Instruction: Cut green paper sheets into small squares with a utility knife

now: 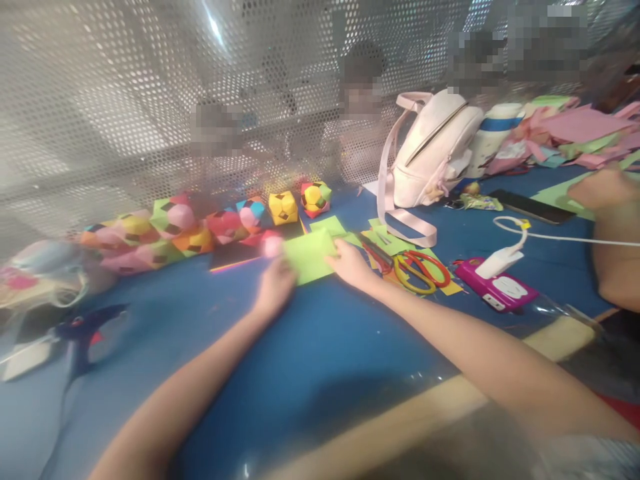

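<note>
A light green sheet of paper (310, 255) is held between my two hands above the blue table. My left hand (277, 283), blurred, is closed on its left edge. The fingers of my right hand (349, 262) pinch its right edge. Dark sheets (235, 255) with a coloured edge lie just left of the green sheet. Right of my right hand, scissors with yellow and red handles (417, 270) rest on green and yellow paper pieces (390, 239).
Folded paper balls (175, 220) line the mesh panel. A pink backpack (430, 153), bottle (495, 137), phone (533, 205) and purple power strip (497, 285) stand or lie right. A glue gun (85, 333) lies left. Another person's arm (617, 233) is at the far right.
</note>
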### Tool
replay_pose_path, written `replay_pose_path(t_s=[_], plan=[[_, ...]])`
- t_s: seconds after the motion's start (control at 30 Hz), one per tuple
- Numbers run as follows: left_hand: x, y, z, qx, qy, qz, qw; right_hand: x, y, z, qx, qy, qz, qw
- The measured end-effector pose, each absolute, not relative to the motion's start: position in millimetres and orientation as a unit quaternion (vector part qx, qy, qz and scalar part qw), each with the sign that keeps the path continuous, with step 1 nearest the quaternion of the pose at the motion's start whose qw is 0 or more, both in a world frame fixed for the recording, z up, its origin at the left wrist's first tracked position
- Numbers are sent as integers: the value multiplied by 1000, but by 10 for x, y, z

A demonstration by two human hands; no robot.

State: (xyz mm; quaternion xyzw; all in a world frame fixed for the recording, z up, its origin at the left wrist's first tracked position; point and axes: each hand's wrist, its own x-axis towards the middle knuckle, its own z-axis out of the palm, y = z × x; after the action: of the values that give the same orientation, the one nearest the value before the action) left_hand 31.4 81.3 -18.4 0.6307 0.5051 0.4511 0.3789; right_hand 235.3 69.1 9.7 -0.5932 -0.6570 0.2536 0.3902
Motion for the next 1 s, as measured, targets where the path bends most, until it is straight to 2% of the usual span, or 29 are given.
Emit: replay_pose_path(t_s=[0.27, 0.57, 0.73, 1.0], plan=[[353, 864, -224, 633, 499, 421, 415, 2460, 753, 160, -677, -655, 195, 272], [347, 768, -194, 719, 486, 381, 319, 2549, 721, 250, -700, -676, 154, 169], [363, 680, -126, 774, 458, 354, 257, 2557, 702, 194, -690, -701, 94, 154], [372, 666, -118, 815, 422, 341, 205, 2561, 631, 149, -616, -767, -25, 178]])
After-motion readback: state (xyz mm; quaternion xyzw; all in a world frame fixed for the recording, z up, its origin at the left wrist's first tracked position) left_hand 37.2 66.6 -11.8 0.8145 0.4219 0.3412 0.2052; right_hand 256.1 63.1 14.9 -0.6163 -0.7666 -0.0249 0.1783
